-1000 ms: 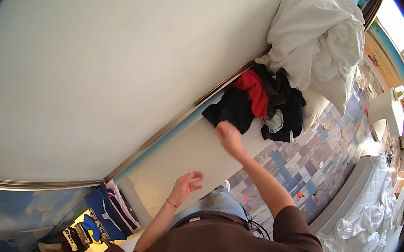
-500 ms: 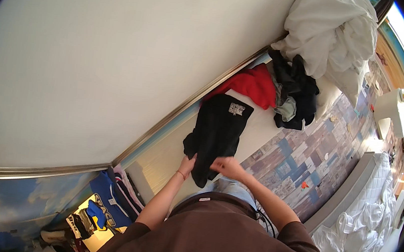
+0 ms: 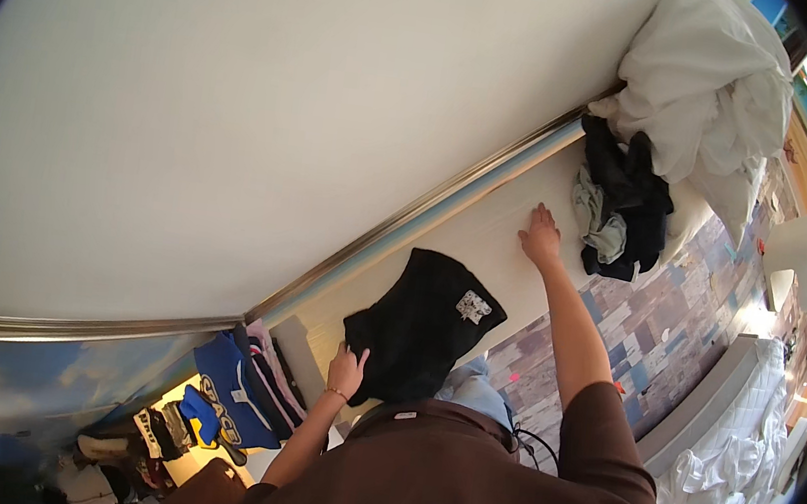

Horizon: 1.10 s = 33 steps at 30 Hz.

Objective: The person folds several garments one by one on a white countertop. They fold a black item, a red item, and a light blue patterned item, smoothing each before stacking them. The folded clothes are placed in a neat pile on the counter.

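A black garment (image 3: 419, 330) with a pale printed patch near one corner lies folded on the long pale board (image 3: 472, 230) before me. At its near left edge is my left hand (image 3: 347, 370), closed on the cloth with the thumb on the near side. My right hand (image 3: 540, 237) reaches forward over the board with fingers spread and holds nothing. Just right of it sits a heap of black clothing (image 3: 636, 205), with a grey-green garment (image 3: 599, 216) tangled in its left side.
A large white bundle of bedding (image 3: 711, 83) rises behind the heap. Folded clothes, a blue one (image 3: 236, 388) foremost, stand at the lower left. A white wall (image 3: 237, 131) runs along the far side. Right are the patchwork floor (image 3: 675, 336) and a bed with white bedding (image 3: 723, 483).
My right hand has moved from the black garment forward and right, and opened. The black garment lies wider and shorter now. The red garment beyond it no longer shows.
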### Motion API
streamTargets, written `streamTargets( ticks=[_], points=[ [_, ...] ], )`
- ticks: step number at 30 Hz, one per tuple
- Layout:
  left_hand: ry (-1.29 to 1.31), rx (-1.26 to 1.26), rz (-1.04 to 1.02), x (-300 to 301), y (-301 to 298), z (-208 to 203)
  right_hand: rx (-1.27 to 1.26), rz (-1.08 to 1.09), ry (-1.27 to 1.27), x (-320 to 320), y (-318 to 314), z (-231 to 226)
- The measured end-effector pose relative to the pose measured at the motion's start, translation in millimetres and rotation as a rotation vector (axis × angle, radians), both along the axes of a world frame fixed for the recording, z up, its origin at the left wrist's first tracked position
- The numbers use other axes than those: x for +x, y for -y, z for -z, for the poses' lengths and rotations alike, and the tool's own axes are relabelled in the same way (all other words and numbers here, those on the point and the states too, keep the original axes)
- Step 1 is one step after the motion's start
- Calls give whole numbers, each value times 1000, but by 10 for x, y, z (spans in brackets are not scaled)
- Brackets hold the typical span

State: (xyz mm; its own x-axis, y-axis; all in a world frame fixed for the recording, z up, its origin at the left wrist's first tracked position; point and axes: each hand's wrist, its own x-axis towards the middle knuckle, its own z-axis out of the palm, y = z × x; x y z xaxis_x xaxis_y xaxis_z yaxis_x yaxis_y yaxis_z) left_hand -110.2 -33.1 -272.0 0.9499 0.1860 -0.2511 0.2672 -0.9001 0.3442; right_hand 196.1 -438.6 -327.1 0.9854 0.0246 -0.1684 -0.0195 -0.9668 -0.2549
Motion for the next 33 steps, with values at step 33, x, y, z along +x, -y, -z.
streamTargets(
  ticks=[33],
  points=[
    [94, -2200, -158, 322, -678, -1940, 1917, -403, -1067, -1176, -1519, -1411]
  ],
)
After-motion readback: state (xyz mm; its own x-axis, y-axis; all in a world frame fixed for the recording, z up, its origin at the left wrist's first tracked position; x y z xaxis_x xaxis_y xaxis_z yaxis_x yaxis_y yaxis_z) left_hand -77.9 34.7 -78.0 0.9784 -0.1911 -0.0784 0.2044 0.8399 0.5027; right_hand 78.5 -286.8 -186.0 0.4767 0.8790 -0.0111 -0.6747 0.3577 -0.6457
